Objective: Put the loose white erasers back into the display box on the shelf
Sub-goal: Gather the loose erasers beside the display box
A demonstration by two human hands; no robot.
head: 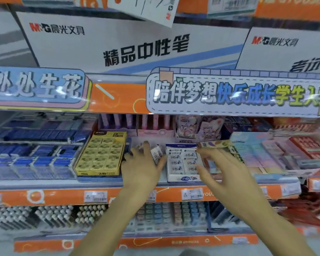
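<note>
A white display box [181, 179] with blue print stands on the middle shelf, with rows of white erasers inside. Just left of it my left hand [143, 169] reaches over the shelf and pinches a white eraser [157, 154] between thumb and fingers. Another loose white eraser [139, 145] lies on the shelf behind my fingertips. My right hand [227, 170] hovers at the box's right side with fingers spread and nothing in it.
A yellow 2B eraser box [100, 154] sits to the left, with blue eraser packs [35, 154] beyond it. Pastel boxes [262, 154] fill the shelf to the right. Pens stand on the lower shelf [100, 198]. A banner [229, 93] overhangs the shelf.
</note>
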